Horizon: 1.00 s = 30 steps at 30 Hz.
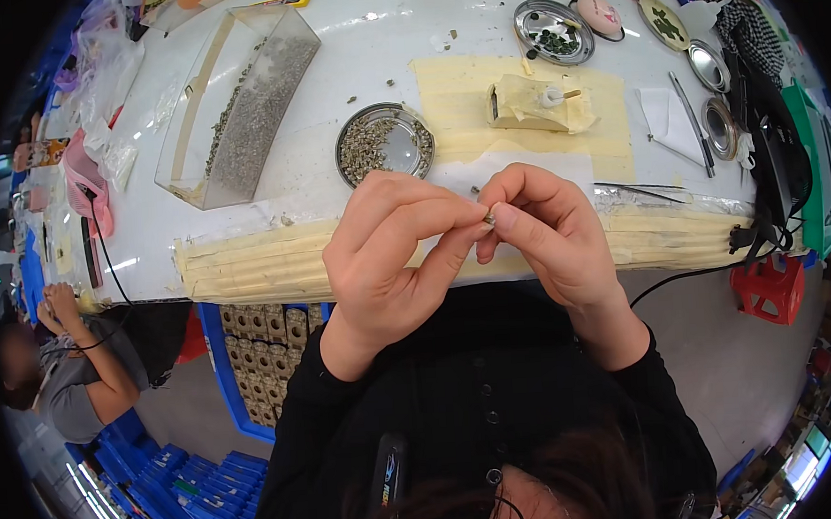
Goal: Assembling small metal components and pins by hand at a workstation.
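My left hand (392, 251) and my right hand (551, 238) meet above the table's front edge, fingertips almost touching. Between them is a tiny greenish-metallic part (489, 219), too small to name. Both hands pinch it with thumb and forefinger, and the fingertips cover most of it. Just beyond my left hand lies a round metal dish (423, 144) holding many small grey-brown pieces (365, 147). Past my right hand stands a block wrapped in cream tape (520, 104), with a white nozzle-like piece and a thin stick on top.
A clear bin (192, 121) of small grey pieces stands at left. Tweezers (647, 191) lie on the right near the taped edge (256, 263). Farther back is a metal dish with dark green bits (554, 31). A blue crate (244, 400) sits below; a co-worker (74, 371) is at far left.
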### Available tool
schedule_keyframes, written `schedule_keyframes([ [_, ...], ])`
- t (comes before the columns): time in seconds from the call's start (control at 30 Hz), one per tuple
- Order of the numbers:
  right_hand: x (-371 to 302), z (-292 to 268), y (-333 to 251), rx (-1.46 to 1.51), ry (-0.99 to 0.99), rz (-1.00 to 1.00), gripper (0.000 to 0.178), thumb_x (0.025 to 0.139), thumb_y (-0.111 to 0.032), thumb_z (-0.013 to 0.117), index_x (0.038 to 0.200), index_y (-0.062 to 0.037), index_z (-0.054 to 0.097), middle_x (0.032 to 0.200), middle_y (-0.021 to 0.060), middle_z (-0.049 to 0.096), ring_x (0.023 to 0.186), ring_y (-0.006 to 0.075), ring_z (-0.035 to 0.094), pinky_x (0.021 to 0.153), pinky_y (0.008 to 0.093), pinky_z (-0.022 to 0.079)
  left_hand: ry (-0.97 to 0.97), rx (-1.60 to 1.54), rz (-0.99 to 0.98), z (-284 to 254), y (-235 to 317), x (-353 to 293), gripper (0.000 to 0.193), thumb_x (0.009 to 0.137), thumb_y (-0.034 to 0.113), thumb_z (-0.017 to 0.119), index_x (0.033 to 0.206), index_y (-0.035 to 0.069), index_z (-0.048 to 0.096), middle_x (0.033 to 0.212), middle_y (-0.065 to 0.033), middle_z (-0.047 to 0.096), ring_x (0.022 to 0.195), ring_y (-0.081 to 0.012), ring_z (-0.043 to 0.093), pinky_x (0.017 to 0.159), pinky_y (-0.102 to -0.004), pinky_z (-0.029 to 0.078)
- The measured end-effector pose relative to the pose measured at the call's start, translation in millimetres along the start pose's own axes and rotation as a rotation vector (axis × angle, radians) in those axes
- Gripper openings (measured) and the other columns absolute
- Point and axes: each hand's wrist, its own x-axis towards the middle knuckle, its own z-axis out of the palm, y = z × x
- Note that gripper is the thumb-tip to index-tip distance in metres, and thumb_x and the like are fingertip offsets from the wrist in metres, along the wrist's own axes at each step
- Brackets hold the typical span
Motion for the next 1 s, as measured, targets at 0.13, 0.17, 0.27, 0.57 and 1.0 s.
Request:
schedule_keyframes([
  [0.13,0,1,0,0.027,-0.037,-0.009,0.014,0.096,-0.015,0.057,0.096,-0.0014,0.058,0.086,0.0022,0.061,0.077,0.008,0.06,0.072,0.0226,0.049,-0.026,-0.057,-0.017,0,1,-1,0.019,0.072,-0.002,0.077,0.088,-0.002,0.066,0.082,-0.0094,0.064,0.076,-0.0202,0.058,0.069,-0.0297,0.045],
  [0.17,0,1,0,0.041,-0.049,0.005,0.015,0.096,-0.016,0.057,0.096,-0.0015,0.057,0.086,0.0022,0.061,0.076,0.0081,0.059,0.072,0.0227,0.048,-0.029,-0.069,-0.02,0,1,-1,0.02,0.071,-0.003,0.077,0.088,-0.002,0.066,0.082,-0.0092,0.064,0.075,-0.0197,0.058,0.069,-0.0293,0.044],
  [0.27,1,1,-1,0.089,-0.068,0.047,0.016,0.096,-0.018,0.056,0.095,-0.0017,0.057,0.086,0.0023,0.06,0.075,0.0085,0.058,0.07,0.0231,0.047,-0.028,-0.122,-0.077,1,2,-3,0.021,0.071,-0.003,0.076,0.089,-0.002,0.066,0.082,-0.0086,0.063,0.075,-0.0179,0.056,0.069,-0.0281,0.043],
  [0.57,1,0,-4,0.191,-0.107,0.147,0.02,0.096,-0.021,0.053,0.095,-0.0019,0.058,0.083,0.0024,0.058,0.074,0.0085,0.055,0.069,0.0237,0.046,-0.073,-0.256,-0.181,-3,-2,-3,0.022,0.076,-0.001,0.073,0.097,0.003,0.072,0.083,-0.0069,0.064,0.073,-0.0147,0.061,0.064,-0.0253,0.047],
  [1.0,-3,6,-2,-0.355,0.103,-0.255,0.005,0.088,-0.004,0.061,0.089,-0.0001,0.058,0.08,0.0025,0.059,0.072,0.0093,0.054,0.069,0.0236,0.044,-0.077,-0.302,-0.29,-4,3,-5,0.019,0.074,-0.008,0.07,0.092,-0.003,0.069,0.083,-0.0088,0.063,0.077,-0.0161,0.056,0.069,-0.0273,0.042],
])
